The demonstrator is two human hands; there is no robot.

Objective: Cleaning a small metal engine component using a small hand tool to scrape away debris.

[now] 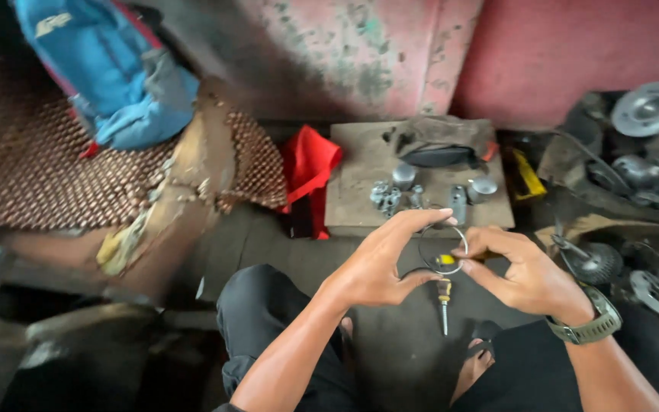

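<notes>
Two hands are meeting over the concrete floor as I am holding a thin metal ring [444,248] between them, just in front of the low wooden bench [352,191]. My left hand [387,263] is pinching the ring's near-left edge between thumb and fingers, while my right hand [524,275], wearing a wristwatch [593,320], is gripping its right edge. Below the ring, nearer my knees than the bench, a yellow-handled screwdriver [444,294] is lying on the floor. On the bench, small grey metal parts [390,194] are sitting near its front edge and a dark pouch [440,145] toward its back. Beside the bench's left end, a red cloth [310,164] is hanging.
</notes>
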